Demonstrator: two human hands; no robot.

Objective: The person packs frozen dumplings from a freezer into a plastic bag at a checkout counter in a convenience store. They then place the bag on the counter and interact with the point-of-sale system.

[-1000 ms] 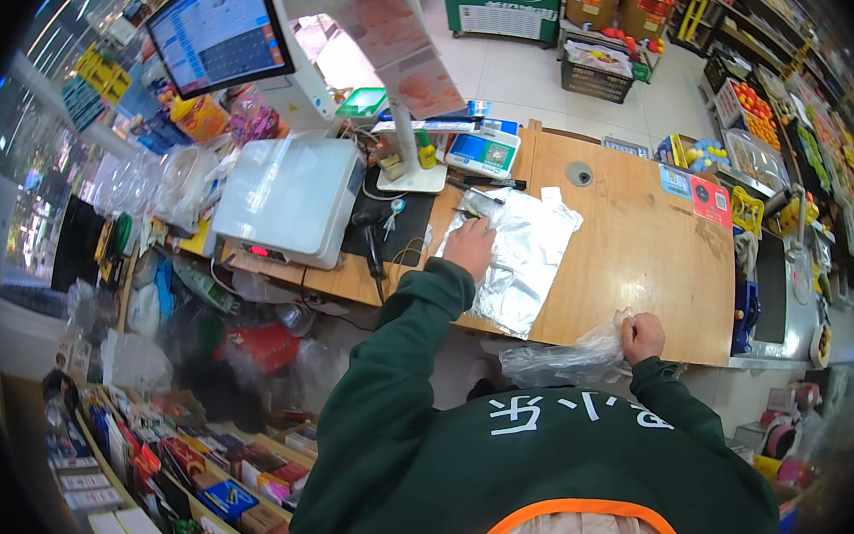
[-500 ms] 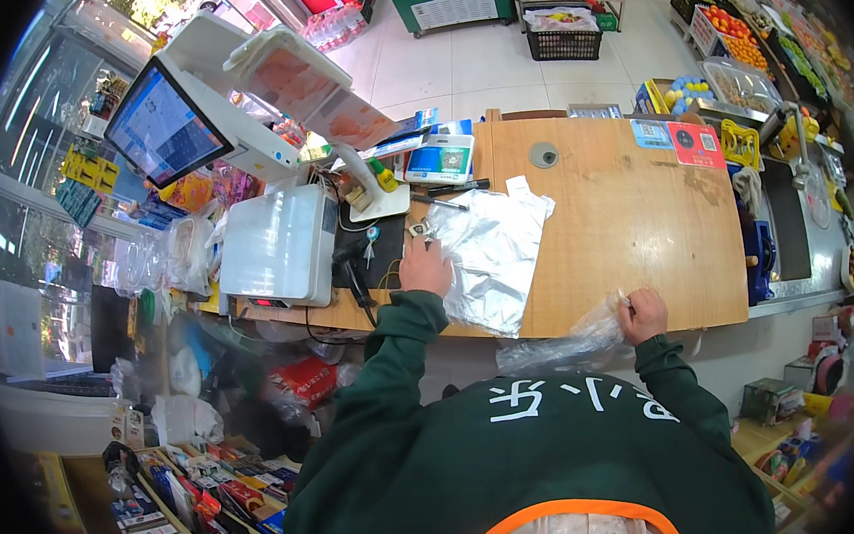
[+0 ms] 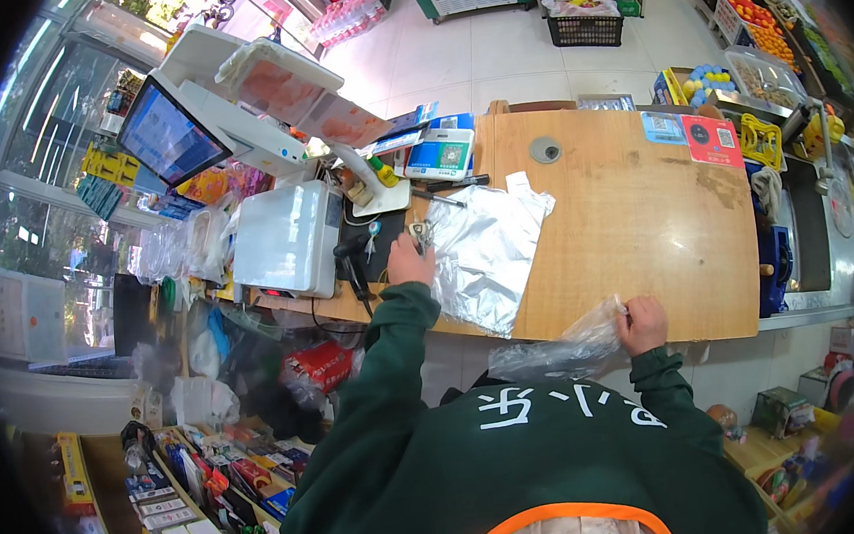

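Note:
A silver foil bag lies flat and creased on the wooden counter, its lower corner by the front edge. At the bag's left edge is my left hand, its fingers closed at a small metal item whose kind I cannot make out. My right hand is a fist round one end of a crumpled clear plastic bag. That bag stretches leftward along the counter's front edge, in front of my dark green smock.
Left of my left hand are a handheld scanner, a white box-like device and a tilted touch screen. A payment-code stand and pens sit behind the foil bag. A blue tool borders the counter's right end.
My left hand has shifted slightly left, off the foil bag's edge. My right hand keeps its hold on the clear bag. The whole view has turned a little.

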